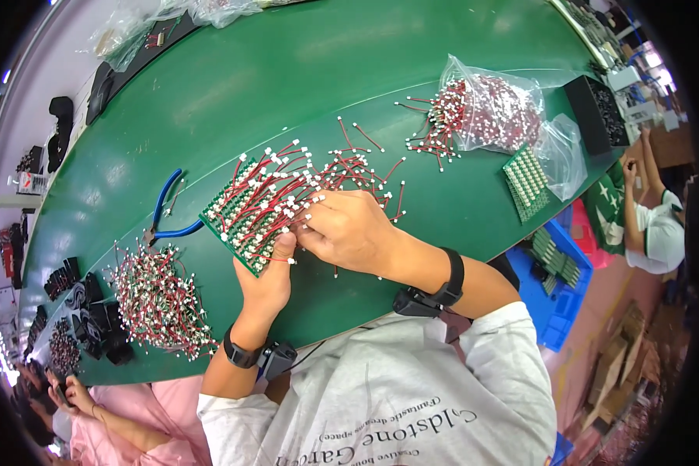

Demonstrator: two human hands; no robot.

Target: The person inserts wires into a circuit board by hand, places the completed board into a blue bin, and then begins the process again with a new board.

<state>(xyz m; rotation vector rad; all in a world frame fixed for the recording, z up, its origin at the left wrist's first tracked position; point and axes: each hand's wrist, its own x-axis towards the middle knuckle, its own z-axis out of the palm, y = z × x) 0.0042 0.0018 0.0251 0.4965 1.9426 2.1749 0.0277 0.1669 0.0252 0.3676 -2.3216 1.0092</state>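
Left hand (264,284), most fingers hidden, seemingly steadies a green rectangular circuit-board panel (235,231). At its three o'clock, right hand (351,230) pinches something indistinct.

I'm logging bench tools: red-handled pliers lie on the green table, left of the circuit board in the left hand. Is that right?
Not quite: the pliers are blue-handled, not red, as the head view shows. They do lie on the green table, left of the circuit board in the left hand.
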